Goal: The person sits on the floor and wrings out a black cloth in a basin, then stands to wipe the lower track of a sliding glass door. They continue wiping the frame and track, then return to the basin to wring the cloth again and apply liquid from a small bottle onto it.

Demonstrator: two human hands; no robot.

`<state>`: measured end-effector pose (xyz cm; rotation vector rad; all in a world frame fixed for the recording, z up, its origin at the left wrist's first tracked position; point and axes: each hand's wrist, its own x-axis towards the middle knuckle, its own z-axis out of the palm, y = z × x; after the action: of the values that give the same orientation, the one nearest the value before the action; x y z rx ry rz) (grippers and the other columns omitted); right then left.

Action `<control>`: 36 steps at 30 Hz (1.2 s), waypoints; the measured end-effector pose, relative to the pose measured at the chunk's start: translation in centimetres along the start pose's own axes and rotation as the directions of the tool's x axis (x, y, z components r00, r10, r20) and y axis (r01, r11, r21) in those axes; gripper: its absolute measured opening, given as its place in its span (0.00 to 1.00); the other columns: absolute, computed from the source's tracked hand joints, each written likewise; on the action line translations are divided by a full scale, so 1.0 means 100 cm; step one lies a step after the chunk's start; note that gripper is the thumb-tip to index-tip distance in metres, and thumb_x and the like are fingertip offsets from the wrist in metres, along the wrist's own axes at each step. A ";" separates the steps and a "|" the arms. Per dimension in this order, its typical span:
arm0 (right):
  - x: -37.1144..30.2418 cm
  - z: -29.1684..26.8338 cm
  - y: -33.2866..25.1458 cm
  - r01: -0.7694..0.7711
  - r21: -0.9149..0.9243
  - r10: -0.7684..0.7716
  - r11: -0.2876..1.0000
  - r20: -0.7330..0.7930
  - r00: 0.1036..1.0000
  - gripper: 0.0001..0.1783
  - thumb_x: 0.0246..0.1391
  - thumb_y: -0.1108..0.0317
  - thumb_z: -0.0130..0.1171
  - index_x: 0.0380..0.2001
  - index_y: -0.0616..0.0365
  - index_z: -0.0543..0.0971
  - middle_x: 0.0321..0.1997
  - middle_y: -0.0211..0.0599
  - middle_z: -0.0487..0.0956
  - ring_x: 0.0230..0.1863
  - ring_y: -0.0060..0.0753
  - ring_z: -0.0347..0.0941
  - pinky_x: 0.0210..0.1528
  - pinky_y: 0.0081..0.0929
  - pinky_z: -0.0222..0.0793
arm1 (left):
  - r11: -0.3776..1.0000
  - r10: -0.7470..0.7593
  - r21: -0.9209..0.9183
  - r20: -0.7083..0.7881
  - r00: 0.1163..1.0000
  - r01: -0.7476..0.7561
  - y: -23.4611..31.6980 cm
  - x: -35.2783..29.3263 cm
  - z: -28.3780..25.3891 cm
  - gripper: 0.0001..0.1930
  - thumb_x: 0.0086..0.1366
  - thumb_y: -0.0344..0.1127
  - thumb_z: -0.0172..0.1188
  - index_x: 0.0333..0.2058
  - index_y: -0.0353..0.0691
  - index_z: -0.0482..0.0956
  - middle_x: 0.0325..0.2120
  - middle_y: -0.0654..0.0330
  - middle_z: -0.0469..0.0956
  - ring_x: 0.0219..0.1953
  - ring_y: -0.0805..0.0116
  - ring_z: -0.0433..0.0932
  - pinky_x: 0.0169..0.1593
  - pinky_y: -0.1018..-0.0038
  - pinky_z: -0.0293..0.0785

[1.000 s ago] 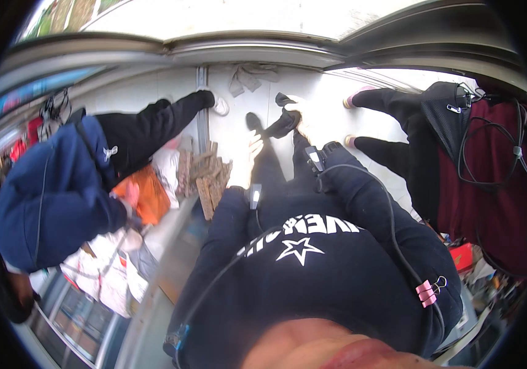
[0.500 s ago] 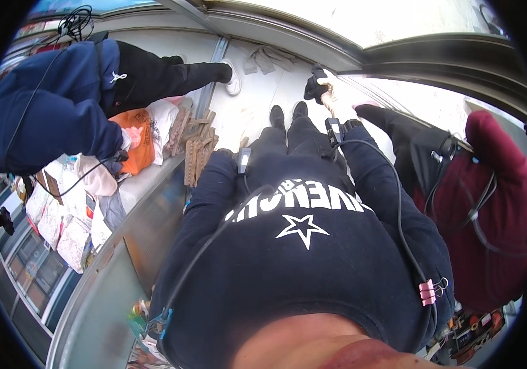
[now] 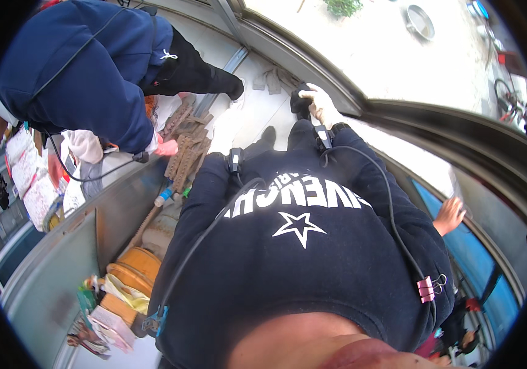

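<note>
My right hand [image 3: 323,106], in a pale glove, is raised beside the window frame with its fingers closed around a black bundle [image 3: 301,102], which looks like cloth. My left hand [image 3: 221,134] is washed out by glare beyond my left cuff, so its fingers and anything in them do not show clearly. Close to it on the left are brown lattice-like strips [image 3: 184,154]. A grey rag [image 3: 271,80] lies on the pale floor past my feet.
At left a person in a navy hoodie [image 3: 85,80] bends over white bags [image 3: 23,163], a pink-gloved hand [image 3: 166,147] near the strips. A metal window frame [image 3: 361,101] runs along the right. Another person's hand [image 3: 449,215] rests at a window edge. Orange containers [image 3: 137,267] stand at lower left.
My view has turned, showing more of the outdoors. The maroon-clothed person has mostly left view at right. My right hand still holds the black bundle. The navy-clothed person's hand now reaches nearer the strips.
</note>
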<state>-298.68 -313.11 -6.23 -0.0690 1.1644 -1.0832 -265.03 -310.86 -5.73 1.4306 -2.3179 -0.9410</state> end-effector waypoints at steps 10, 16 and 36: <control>-0.013 0.053 -0.091 -0.169 -0.257 0.247 0.951 0.309 0.919 0.24 0.46 0.78 0.64 0.49 0.67 0.73 0.42 0.42 0.79 0.42 0.33 0.77 0.45 0.22 0.71 | -0.076 -0.563 -0.933 0.330 0.757 0.350 0.116 0.095 0.058 0.26 0.65 0.52 0.54 0.56 0.41 0.70 0.56 0.53 0.69 0.61 0.57 0.64 0.63 0.60 0.60; -0.009 0.041 -0.110 -0.216 -0.404 0.374 0.889 0.367 0.852 0.14 0.46 0.78 0.64 0.40 0.63 0.79 0.35 0.36 0.81 0.36 0.29 0.77 0.41 0.21 0.72 | -0.168 -0.510 -0.873 0.474 0.717 0.458 0.138 0.128 0.054 0.27 0.64 0.55 0.55 0.54 0.41 0.72 0.51 0.55 0.74 0.54 0.57 0.71 0.60 0.61 0.62; 0.009 0.006 -0.117 -0.053 -0.561 0.227 0.826 0.245 0.943 0.19 0.43 0.77 0.67 0.42 0.63 0.78 0.35 0.34 0.80 0.35 0.26 0.76 0.37 0.20 0.71 | -0.230 -0.553 -0.971 0.184 0.812 0.064 0.070 0.116 0.072 0.18 0.68 0.44 0.53 0.45 0.34 0.77 0.40 0.51 0.80 0.41 0.55 0.80 0.45 0.62 0.77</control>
<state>-305.83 -320.10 -0.15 -0.5740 1.1457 -0.5485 -279.29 -315.97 -8.02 1.1120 -0.2162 -1.7883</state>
